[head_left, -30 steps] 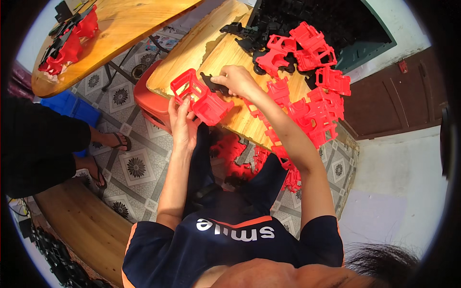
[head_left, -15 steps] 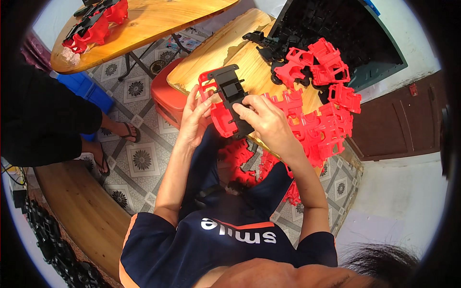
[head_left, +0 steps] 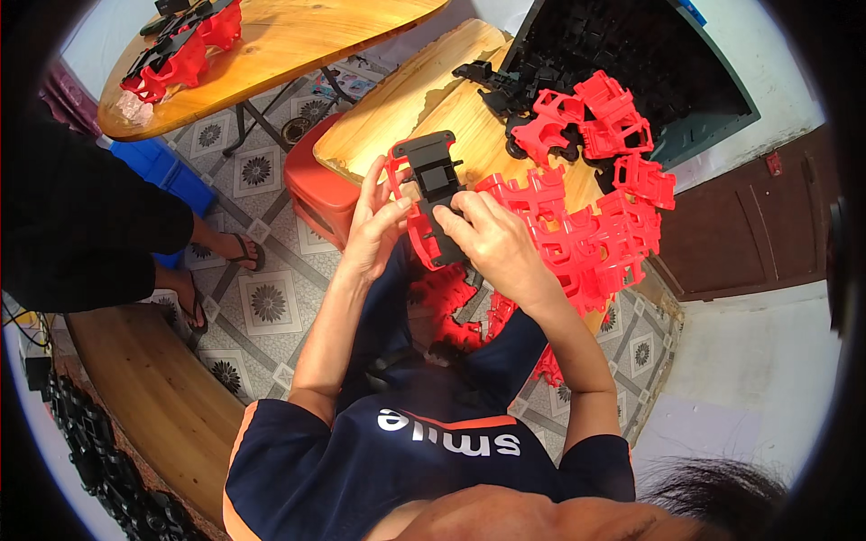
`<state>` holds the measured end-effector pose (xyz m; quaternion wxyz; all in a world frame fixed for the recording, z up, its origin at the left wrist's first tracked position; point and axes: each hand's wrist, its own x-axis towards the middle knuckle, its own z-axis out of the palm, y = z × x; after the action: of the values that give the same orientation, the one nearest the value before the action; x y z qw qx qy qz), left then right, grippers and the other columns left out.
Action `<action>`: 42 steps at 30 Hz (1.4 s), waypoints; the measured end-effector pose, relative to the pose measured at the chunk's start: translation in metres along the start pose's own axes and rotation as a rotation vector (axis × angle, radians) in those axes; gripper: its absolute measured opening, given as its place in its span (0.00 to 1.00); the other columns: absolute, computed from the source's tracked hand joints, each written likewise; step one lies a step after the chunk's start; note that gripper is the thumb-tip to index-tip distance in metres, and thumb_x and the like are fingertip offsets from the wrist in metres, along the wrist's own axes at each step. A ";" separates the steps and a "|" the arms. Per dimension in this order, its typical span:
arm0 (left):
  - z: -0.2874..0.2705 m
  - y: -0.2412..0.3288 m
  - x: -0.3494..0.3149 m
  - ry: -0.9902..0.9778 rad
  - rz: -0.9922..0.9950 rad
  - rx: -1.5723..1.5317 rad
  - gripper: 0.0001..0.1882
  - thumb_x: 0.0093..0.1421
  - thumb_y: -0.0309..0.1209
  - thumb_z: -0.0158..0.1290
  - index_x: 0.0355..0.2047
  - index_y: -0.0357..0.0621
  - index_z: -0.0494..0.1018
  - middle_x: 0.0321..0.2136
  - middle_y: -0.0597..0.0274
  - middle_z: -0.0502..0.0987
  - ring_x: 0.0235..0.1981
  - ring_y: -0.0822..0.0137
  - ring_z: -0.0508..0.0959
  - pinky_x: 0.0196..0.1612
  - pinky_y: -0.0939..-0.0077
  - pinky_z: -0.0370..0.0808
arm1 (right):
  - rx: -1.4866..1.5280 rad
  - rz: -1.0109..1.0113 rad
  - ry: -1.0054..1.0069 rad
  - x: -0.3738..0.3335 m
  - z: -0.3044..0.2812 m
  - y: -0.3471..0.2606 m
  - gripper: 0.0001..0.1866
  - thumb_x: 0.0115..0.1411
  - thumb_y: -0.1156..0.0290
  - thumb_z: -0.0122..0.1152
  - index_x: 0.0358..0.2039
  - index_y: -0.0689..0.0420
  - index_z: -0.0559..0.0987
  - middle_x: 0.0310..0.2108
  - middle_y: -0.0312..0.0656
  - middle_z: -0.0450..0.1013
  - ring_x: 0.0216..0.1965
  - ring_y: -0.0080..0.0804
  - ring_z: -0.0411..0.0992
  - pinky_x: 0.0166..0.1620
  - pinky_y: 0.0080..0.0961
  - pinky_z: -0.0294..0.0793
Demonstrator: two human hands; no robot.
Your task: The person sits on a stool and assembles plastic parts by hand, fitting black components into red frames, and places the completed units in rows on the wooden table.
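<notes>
Above my lap, my left hand (head_left: 373, 229) grips a red plastic shell (head_left: 422, 242) by its left edge. Over the shell lies a black plastic chassis part (head_left: 428, 160), covering most of it. My right hand (head_left: 492, 236) is closed on the black part's right side, its thumb and fingers pressed against it. Just right of my hands, a heap of similar red plastic shells (head_left: 577, 239) covers the small wooden table (head_left: 388, 113).
Behind the heap, a large dark bin (head_left: 622, 81) holds many black parts. A red stool (head_left: 316, 185) stands left of the small table. Assembled red-and-black pieces (head_left: 185, 59) sit on another wooden table (head_left: 298, 45). A person (head_left: 81, 216) stands at the left beside a wooden bench (head_left: 144, 388).
The black part has come down over the red shell and lines up with it more closely, so less red shows. Both pieces have tilted slightly in my hands.
</notes>
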<state>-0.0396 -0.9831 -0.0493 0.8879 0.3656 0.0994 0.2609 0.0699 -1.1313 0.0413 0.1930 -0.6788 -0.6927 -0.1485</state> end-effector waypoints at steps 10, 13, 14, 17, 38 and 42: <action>0.031 -0.001 -0.004 -0.045 0.102 0.178 0.48 0.55 0.23 0.60 0.70 0.46 0.44 0.61 0.54 0.61 0.62 0.61 0.64 0.64 0.62 0.63 | 0.769 0.598 0.300 0.012 0.021 0.039 0.30 0.55 0.59 0.69 0.53 0.63 0.74 0.50 0.50 0.68 0.49 0.40 0.72 0.48 0.30 0.74; 0.032 0.000 -0.004 -0.038 0.129 0.226 0.47 0.56 0.24 0.60 0.70 0.46 0.45 0.61 0.55 0.62 0.61 0.61 0.65 0.64 0.62 0.64 | 0.598 0.383 0.363 0.007 0.015 0.036 0.34 0.54 0.55 0.70 0.58 0.59 0.73 0.53 0.50 0.65 0.53 0.40 0.69 0.50 0.32 0.74; 0.035 0.001 -0.002 -0.030 0.101 0.174 0.46 0.56 0.25 0.60 0.69 0.46 0.45 0.60 0.55 0.63 0.61 0.61 0.66 0.63 0.62 0.64 | 0.393 0.210 0.402 0.002 0.009 0.034 0.34 0.53 0.55 0.70 0.57 0.58 0.74 0.53 0.49 0.66 0.53 0.39 0.69 0.51 0.33 0.73; 0.031 0.004 -0.002 0.010 0.067 0.100 0.44 0.57 0.26 0.60 0.69 0.46 0.46 0.60 0.55 0.63 0.60 0.61 0.67 0.63 0.62 0.65 | 0.307 -0.058 0.211 -0.006 -0.016 0.030 0.32 0.42 0.53 0.75 0.46 0.56 0.81 0.51 0.45 0.69 0.47 0.40 0.69 0.50 0.36 0.70; 0.020 -0.008 0.002 0.007 0.075 0.047 0.49 0.56 0.39 0.65 0.69 0.47 0.46 0.63 0.56 0.60 0.63 0.61 0.62 0.65 0.61 0.60 | 0.144 0.016 0.265 -0.016 -0.001 0.002 0.21 0.40 0.72 0.73 0.38 0.59 0.81 0.39 0.40 0.74 0.40 0.40 0.71 0.42 0.33 0.73; 0.013 -0.016 0.005 -0.014 0.097 0.096 0.45 0.60 0.46 0.60 0.69 0.50 0.47 0.62 0.58 0.62 0.62 0.62 0.64 0.64 0.62 0.62 | 0.122 0.014 0.285 -0.017 -0.001 -0.005 0.21 0.40 0.73 0.73 0.38 0.59 0.81 0.38 0.40 0.74 0.39 0.40 0.71 0.42 0.33 0.73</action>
<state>-0.0241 -0.9979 -0.0513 0.8563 0.4139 0.0879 0.2962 0.0652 -1.1468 0.0341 0.3312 -0.6428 -0.6612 -0.1996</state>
